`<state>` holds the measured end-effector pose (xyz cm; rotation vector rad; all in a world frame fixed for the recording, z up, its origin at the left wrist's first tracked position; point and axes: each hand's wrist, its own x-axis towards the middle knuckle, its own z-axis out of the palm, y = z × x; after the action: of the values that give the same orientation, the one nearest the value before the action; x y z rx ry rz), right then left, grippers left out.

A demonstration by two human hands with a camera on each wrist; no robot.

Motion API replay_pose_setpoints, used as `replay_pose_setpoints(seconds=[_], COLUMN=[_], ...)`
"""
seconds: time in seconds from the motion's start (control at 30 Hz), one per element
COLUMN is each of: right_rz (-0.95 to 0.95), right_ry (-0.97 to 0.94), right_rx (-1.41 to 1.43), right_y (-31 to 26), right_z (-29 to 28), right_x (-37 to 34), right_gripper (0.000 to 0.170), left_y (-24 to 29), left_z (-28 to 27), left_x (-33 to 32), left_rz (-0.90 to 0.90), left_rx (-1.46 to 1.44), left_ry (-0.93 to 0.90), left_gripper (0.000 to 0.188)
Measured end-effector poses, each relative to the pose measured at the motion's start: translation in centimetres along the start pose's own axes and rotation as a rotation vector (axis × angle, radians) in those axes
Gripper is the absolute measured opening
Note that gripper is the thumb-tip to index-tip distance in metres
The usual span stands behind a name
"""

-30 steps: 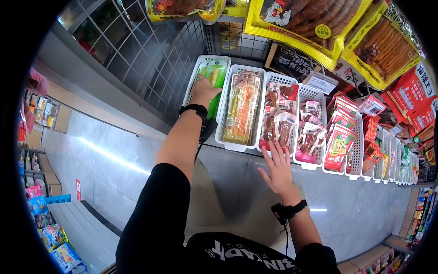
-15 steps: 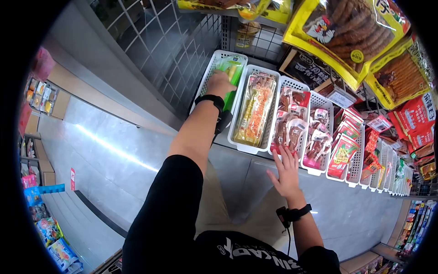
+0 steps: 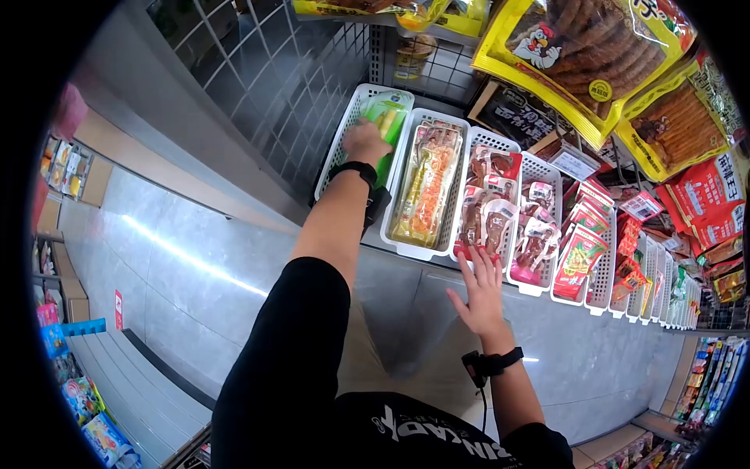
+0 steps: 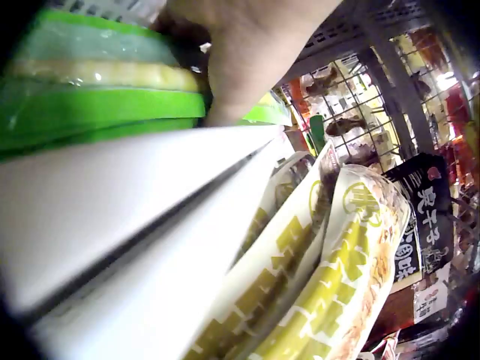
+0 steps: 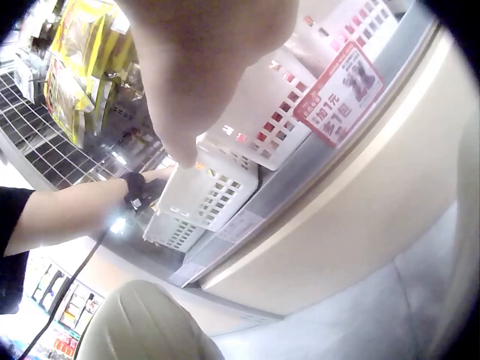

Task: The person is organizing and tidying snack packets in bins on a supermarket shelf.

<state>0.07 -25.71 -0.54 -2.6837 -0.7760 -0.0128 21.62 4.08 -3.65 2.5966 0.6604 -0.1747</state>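
Note:
My left hand (image 3: 367, 142) is down in the leftmost white basket (image 3: 324, 173), over green packets (image 3: 389, 117) with pale yellow sticks showing through clear windows. In the left wrist view, the thumb (image 4: 225, 97) bends down along the side of a green packet (image 4: 112, 109), while the fingertips are hidden. My right hand (image 3: 483, 301) has its fingers spread, the tips resting at the front end of a basket of red-and-clear meat packs (image 3: 494, 215). Between the two hands stands a basket of long clear packs (image 3: 426, 187) with yellow-green and orange contents.
More white baskets with red packets (image 3: 582, 254) run off to the right along the shelf edge. A wire grid (image 3: 273, 86) closes the left side. Big yellow snack bags (image 3: 578, 55) hang above at the back, near a black sign (image 3: 512, 113). A promotion card (image 5: 341, 90) fronts the shelf.
The head view has swung, so the baskets shift in frame, first right, then slightly back left. The left hand stays at the green packets; the right hand keeps its place at the basket's front.

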Motion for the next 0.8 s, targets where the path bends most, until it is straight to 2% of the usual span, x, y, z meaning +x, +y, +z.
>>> replay_pose_setpoints(seconds=[0.07, 0.3, 0.47, 0.63, 0.7, 0.73, 0.8], right_rz=[-0.003, 0.002, 0.009, 0.031, 0.025, 0.025, 0.027], right_ry=[0.010, 0.045, 0.073, 0.099, 0.103, 0.105, 0.104], right_rx=[-0.008, 0.026, 0.042, 0.054, 0.046, 0.047, 0.052], right_y=[0.1, 0.3, 0.6, 0.7, 0.7, 0.9, 0.9], right_z=[0.0, 0.3, 0.7, 1.1, 1.2, 1.3, 1.1], right_x=[0.0, -0.1, -0.1, -0.2, -0.2, -0.3, -0.2], right_gripper=[0.063, 0.064, 0.063, 0.063, 0.063, 0.063, 0.063], left_y=[0.6, 0.1, -0.3, 0.2, 0.6, 0.5, 0.3], left_z=[-0.3, 0.0, -0.8, 0.3, 0.1, -0.3, -0.6], left_x=[-0.5, -1.2, -0.6, -0.8, -1.1, -1.5, -1.2], left_rz=[-0.063, 0.051, 0.154, 0.062, 0.050, 0.137, 0.135], left_rx=[0.044, -0.032, 0.132, 0.175, 0.233, 0.247, 0.271], left_ry=[0.048, 0.172, -0.115, -0.105, -0.018, 0.014, 0.014], left_gripper=[0.079, 0.087, 0.117, 0.116, 0.112, 0.106, 0.102])
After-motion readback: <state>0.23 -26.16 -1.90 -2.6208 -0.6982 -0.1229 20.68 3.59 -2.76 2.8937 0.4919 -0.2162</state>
